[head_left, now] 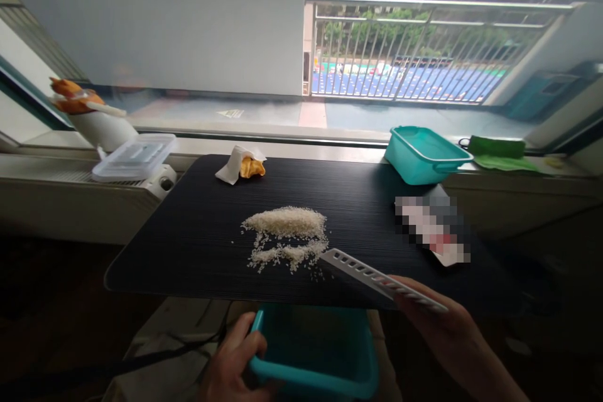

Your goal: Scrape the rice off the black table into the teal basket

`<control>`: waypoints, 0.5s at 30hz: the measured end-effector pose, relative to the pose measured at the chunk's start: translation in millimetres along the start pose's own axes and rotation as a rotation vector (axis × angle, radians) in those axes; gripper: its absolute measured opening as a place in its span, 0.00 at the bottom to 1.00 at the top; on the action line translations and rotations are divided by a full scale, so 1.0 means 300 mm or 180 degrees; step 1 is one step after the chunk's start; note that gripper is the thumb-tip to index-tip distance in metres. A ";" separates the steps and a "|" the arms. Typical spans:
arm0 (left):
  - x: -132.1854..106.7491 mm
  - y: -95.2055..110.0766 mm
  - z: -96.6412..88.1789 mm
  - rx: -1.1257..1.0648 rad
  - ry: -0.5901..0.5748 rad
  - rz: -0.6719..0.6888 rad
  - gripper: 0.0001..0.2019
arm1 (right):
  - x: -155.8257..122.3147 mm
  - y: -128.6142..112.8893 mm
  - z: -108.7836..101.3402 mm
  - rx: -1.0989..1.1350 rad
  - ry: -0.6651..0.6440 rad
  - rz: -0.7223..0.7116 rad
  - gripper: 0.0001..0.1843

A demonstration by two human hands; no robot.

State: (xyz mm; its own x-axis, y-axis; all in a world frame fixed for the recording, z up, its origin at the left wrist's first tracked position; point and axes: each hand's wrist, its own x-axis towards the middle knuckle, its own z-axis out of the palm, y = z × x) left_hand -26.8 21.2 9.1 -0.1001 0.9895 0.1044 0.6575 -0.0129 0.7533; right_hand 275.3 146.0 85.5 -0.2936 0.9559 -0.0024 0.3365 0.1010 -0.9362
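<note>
Two grips: right hand [447,330], slotted strip [362,275]; left hand [234,355], bin [325,379] seemingly below table edge [188,291].

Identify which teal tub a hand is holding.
The near tub, below the tabletop's front edge: the left hand grips its rim. The far tub, back right, is untouched.

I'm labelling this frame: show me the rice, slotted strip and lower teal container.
Rice [289,222]: head view, larger pile's middle.
Slotted strip [365,278]: head view, plain face below slots.
Lower teal container [315,379]: head view, near edge.
</note>
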 end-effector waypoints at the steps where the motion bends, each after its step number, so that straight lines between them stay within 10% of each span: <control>1: -0.002 -0.002 0.000 -0.0022 0.0016 -0.0016 0.10 | 0.004 -0.002 0.004 0.0051 0.0059 0.0002 0.13; 8: -0.018 -0.012 0.000 -0.0028 0.0191 -0.0033 0.09 | 0.003 0.004 -0.005 0.0009 -0.0336 0.0010 0.13; 15: -0.012 -0.006 -0.028 0.0197 -0.0049 0.0023 0.10 | -0.029 0.031 -0.028 0.0121 0.0308 0.0314 0.16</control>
State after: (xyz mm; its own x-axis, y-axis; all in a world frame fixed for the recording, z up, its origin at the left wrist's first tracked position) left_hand -34.0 16.3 12.8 -0.0840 0.9915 0.0993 0.7031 -0.0116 0.7110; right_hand 288.5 140.9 79.8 -0.1724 0.9830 -0.0629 0.3249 -0.0036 -0.9458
